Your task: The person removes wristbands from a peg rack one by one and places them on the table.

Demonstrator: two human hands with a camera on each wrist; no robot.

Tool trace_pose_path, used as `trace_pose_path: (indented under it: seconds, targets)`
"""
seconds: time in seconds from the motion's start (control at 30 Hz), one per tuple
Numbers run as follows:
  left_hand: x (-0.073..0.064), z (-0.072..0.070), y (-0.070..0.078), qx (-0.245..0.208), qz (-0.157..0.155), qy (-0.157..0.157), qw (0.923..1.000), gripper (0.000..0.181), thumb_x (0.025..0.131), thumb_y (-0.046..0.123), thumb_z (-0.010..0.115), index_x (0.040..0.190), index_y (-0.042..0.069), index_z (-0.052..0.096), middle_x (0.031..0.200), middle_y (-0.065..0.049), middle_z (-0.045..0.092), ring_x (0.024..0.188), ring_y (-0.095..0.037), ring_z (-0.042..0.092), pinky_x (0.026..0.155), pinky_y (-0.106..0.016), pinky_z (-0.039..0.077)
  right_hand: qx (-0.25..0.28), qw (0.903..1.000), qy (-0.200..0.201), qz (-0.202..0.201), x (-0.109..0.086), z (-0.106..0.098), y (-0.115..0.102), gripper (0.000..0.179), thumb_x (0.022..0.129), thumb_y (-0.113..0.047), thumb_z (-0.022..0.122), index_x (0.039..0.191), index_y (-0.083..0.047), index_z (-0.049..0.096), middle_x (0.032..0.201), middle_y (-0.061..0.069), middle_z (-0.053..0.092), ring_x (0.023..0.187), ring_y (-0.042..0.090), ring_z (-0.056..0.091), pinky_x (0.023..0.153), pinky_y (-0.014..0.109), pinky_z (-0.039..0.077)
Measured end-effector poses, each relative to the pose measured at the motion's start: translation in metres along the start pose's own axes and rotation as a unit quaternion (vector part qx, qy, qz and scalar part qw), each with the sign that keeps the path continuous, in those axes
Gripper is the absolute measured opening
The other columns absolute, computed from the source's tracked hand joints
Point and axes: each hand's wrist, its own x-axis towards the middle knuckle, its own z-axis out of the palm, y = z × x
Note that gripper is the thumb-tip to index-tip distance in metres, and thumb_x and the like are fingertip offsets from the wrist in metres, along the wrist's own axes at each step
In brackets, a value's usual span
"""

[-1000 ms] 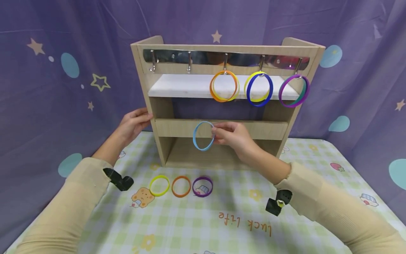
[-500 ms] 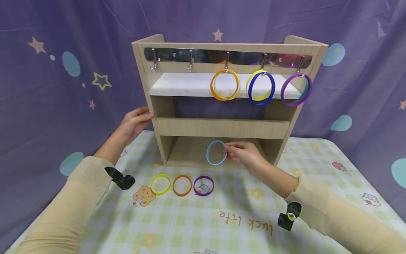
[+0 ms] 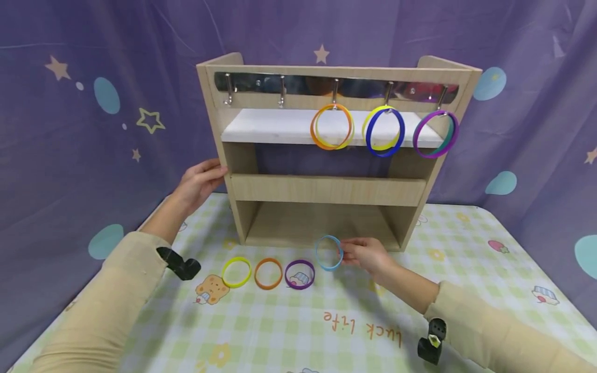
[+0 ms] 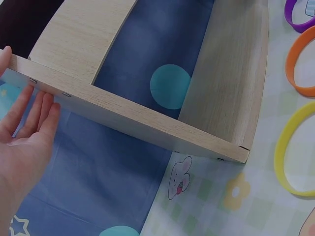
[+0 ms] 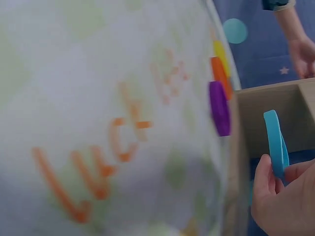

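A light-blue wristband (image 3: 329,253) is pinched between the thumb and fingers of my right hand (image 3: 370,257), slightly above the table and to the right of a purple wristband (image 3: 300,288). The right wrist view shows the blue band (image 5: 276,142) edge-on in the fingertips. Against the left side panel of a wooden shelf (image 3: 326,189) rests my left hand (image 3: 198,184). In the left wrist view, that hand's fairly straight fingers (image 4: 47,115) touch the panel's outer face and the thumb lies at its front edge. Orange (image 3: 268,288) and yellow (image 3: 236,286) wristbands lie in a row with the purple one.
Several metal hooks line the shelf's top rail (image 3: 298,84). Pairs of bands hang on three: orange (image 3: 313,127) with yellow, blue (image 3: 403,132) with yellow, purple (image 3: 416,134) with green. The two left hooks are bare. A checkered cloth (image 3: 261,331) covers the table.
My right hand has moved down and to the right with the light-blue wristband, from in front of the shelf's middle board to near the table. My left hand keeps its place on the side panel.
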Motion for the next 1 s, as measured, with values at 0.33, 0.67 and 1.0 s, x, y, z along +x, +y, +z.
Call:
trace_pose_path:
  seconds: [0.33, 0.67, 1.0]
  targets:
    - [0.0, 0.001, -0.001, -0.002, -0.002, 0.004, 1.0, 0.068, 0.095, 0.003, 0.055, 0.148, -0.013, 0.016, 0.107, 0.006, 0.062, 0.097, -0.003, 0.063, 0.091, -0.012, 0.048, 0.02, 0.9997, -0.003, 0.01, 0.002, 0.004, 0.029, 0.037, 0.094, 0.0, 0.054, 0.125, 0.02, 0.048, 0.084, 0.007, 0.069, 0.071, 0.008, 0.066, 0.07, 0.021, 0.059]
    - [0.001, 0.001, -0.002, -0.006, 0.012, -0.001, 0.9999, 0.052, 0.095, 0.002, 0.054, 0.139, -0.01, 0.03, 0.106, 0.005, 0.064, 0.098, -0.005, 0.064, 0.091, -0.013, 0.049, -0.016, 0.9996, -0.003, 0.023, 0.001, 0.002, 0.03, 0.033, 0.094, 0.0, 0.055, 0.12, 0.019, 0.053, 0.084, 0.008, 0.069, 0.068, 0.007, 0.064, 0.069, 0.022, 0.06]
    - [0.0, 0.003, -0.001, 0.0, 0.005, 0.005, 1.0, 0.064, 0.095, 0.003, 0.054, 0.146, -0.014, 0.019, 0.108, 0.005, 0.062, 0.098, -0.004, 0.063, 0.092, -0.014, 0.047, -0.002, 0.9993, -0.018, 0.034, 0.0, 0.0, 0.03, 0.032, 0.094, 0.001, 0.055, 0.118, 0.021, 0.053, 0.082, 0.007, 0.07, 0.067, 0.008, 0.065, 0.069, 0.022, 0.06]
